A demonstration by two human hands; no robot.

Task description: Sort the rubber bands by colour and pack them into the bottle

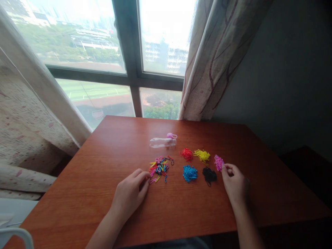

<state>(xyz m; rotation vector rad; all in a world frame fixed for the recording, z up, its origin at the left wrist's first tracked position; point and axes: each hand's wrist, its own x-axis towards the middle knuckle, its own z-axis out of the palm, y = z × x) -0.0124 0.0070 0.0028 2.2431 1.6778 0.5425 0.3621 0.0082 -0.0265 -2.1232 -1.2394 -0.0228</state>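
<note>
My left hand (132, 188) rests on the table at the left edge of a mixed pile of small coloured rubber bands (159, 167). Its thumb and fingertips are closed together beside a pink band; whatever is between them is hidden. At the right, my right hand (235, 183) pinches thumb against index finger at the edge of a pink rubber band pile (219, 162). Anything in that pinch is too small to make out. Sorted by colour, more heaps lie between the hands: red (186, 154), yellow (202, 156), blue (190, 173) and black (209, 175).
A clear plastic bottle (161, 143) lies on its side behind the piles, with a pink cap (171, 135) that has a loop beside it. The brown wooden table (103, 166) reaches to the window (133, 79). Curtains (207, 58) hang on both sides.
</note>
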